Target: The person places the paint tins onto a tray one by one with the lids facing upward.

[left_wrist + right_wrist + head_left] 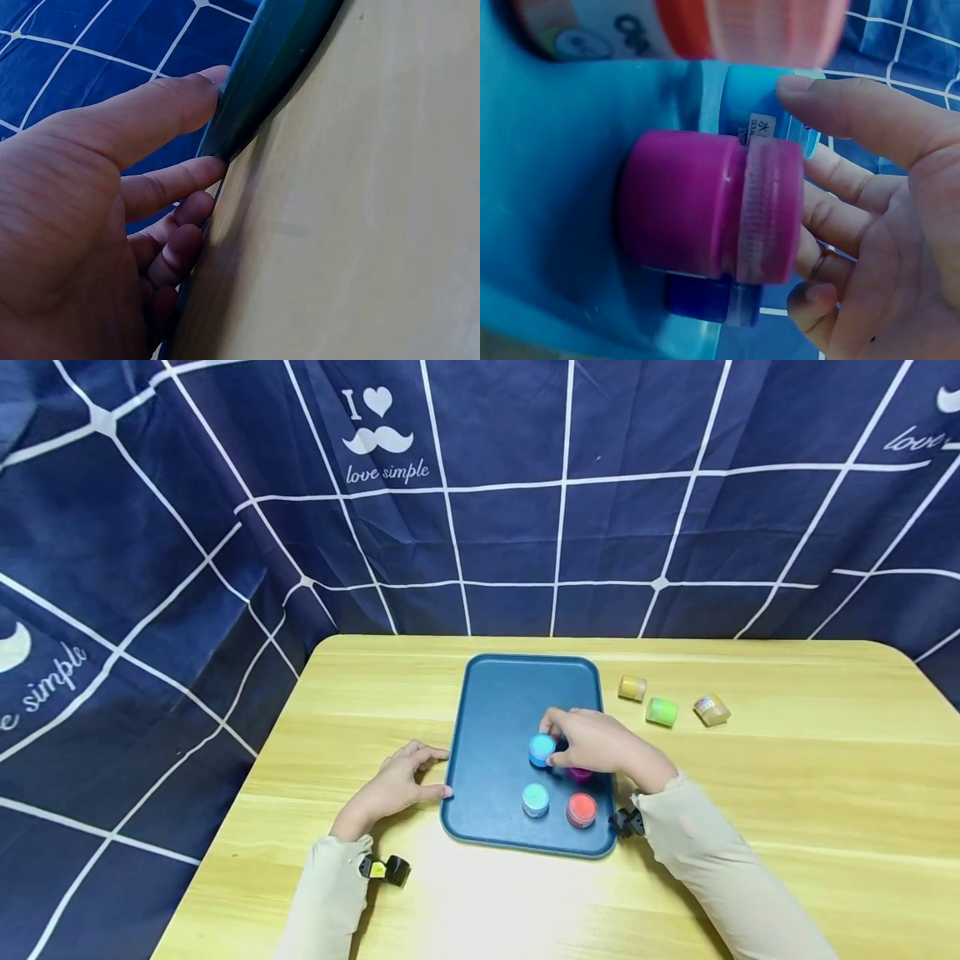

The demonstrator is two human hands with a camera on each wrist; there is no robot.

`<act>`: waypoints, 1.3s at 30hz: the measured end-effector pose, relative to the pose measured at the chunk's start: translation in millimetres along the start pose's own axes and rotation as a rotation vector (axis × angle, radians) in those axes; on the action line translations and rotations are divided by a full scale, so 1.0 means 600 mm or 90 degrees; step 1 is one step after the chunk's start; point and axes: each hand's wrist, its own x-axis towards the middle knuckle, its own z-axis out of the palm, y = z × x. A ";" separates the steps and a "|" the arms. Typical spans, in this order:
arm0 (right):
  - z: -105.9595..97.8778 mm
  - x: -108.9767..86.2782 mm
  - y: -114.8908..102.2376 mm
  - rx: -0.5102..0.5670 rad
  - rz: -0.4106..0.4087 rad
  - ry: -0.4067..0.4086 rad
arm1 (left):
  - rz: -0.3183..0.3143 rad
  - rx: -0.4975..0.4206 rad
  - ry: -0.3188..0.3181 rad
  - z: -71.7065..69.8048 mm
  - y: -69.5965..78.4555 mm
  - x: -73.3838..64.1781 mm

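Note:
A blue tray (491, 710) lies on the table with several small paint jars on it. My right hand (600, 742) pinches a light blue jar (542, 750) between thumb and fingers, over the tray's middle. Below that hand, partly covered, is a magenta jar (682, 206); a dark blue jar (705, 298) shows behind it in the right wrist view. A turquoise jar (536, 800) and a coral red jar (581, 810) stand toward the near edge. My left hand (392, 787) touches the tray's left rim with spread thumb and index finger (176, 180), the other fingers loosely bent.
Right of the tray, a yellow jar (632, 687), a green jar (662, 712) and a tan jar (712, 710) lie on their sides on the wooden table (787, 777). A dark blue patterned cloth (510, 535) hangs behind and left of the table.

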 end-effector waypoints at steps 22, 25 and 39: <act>0.006 -0.002 -0.009 -0.008 -0.004 0.006 | -0.004 0.001 -0.004 0.000 0.000 -0.003; 0.009 -0.002 -0.009 -0.005 0.000 0.009 | -0.007 -0.002 -0.006 0.002 0.000 -0.003; 0.007 0.007 -0.006 0.047 -0.006 -0.020 | -0.003 -0.006 0.002 0.000 -0.002 -0.001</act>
